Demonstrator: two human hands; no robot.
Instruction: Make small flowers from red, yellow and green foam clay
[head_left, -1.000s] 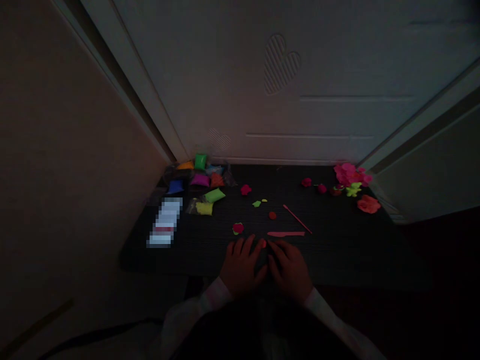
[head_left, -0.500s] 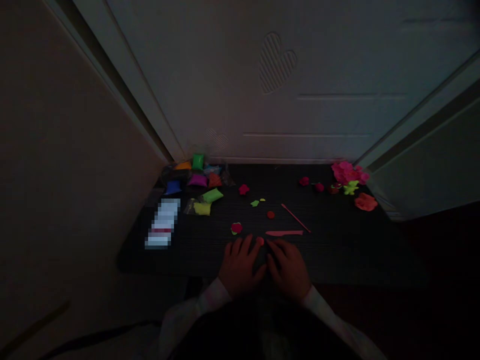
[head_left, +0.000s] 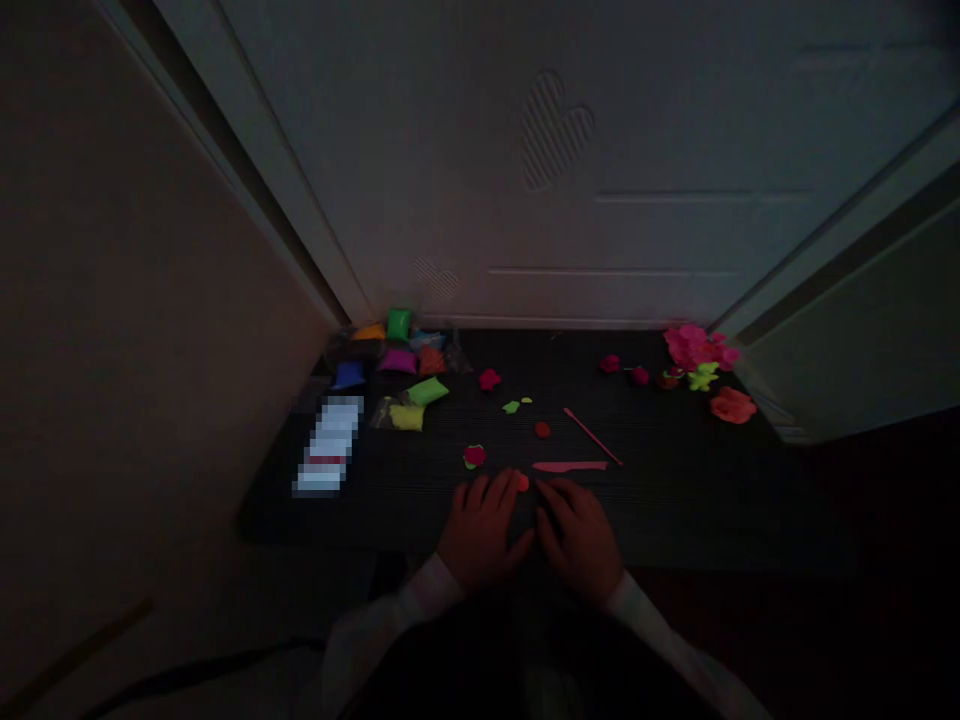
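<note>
My left hand [head_left: 484, 530] lies palm down near the front edge of the dark table [head_left: 337, 525], its fingers stretched out. Its index fingertip touches a small flat piece of red clay [head_left: 523, 483]. Just right of that piece, my right hand [head_left: 581, 540] rests with fingers extended and holds nothing. Beyond my right fingers lies a pink plastic clay knife [head_left: 570, 467], and past it a thin pink modelling stick [head_left: 592, 436] set at a slant. A dark red clay disc [head_left: 542, 430] sits behind the knife. Left of my hands is a red clay shape with a green rim [head_left: 474, 456].
Several packets of coloured clay, among them a yellow one [head_left: 407, 417], lie at the back left. A lit phone [head_left: 328, 446], blurred out, is at the left. Pink clay flowers [head_left: 694, 345] and an orange-red one [head_left: 733, 405] stand back right, before a white door [head_left: 465, 150].
Both hands and the red clay piece stay nearly where they were. The whole view has shifted very slightly.
</note>
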